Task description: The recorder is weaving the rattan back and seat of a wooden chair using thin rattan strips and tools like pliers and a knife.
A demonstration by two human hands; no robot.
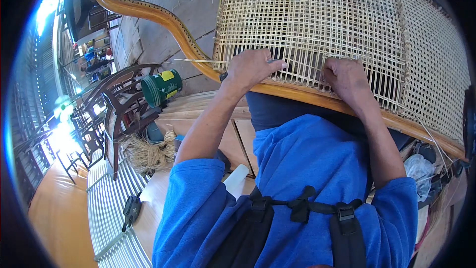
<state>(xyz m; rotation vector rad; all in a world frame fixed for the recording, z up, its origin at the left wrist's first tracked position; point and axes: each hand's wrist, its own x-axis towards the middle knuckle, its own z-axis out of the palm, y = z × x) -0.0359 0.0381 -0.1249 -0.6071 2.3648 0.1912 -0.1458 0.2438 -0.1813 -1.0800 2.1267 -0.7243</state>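
Note:
A pale woven cane panel [317,15] stretches over a curved, varnished wooden frame [297,92] in front of me. Near its closest edge the strands run loosely, with gaps between them. My left hand [250,71] is closed over the left part of this edge, thumb pointing right. Something dark shows by its fingers and below its wrist; its kind is hidden. A thin cane strand [198,60] sticks out leftward from under that hand. Further right, my right hand [348,79] has its fingers curled and pinched at the strands of the weave.
A green bucket [161,88] lies tipped beside dark wooden chair frames [111,114]. A bundle of fibre [148,151] sits on the left. Long loose strands [429,131] trail at the right, near a clear plastic bag [419,171]. A black pouch [131,211] rests lower left.

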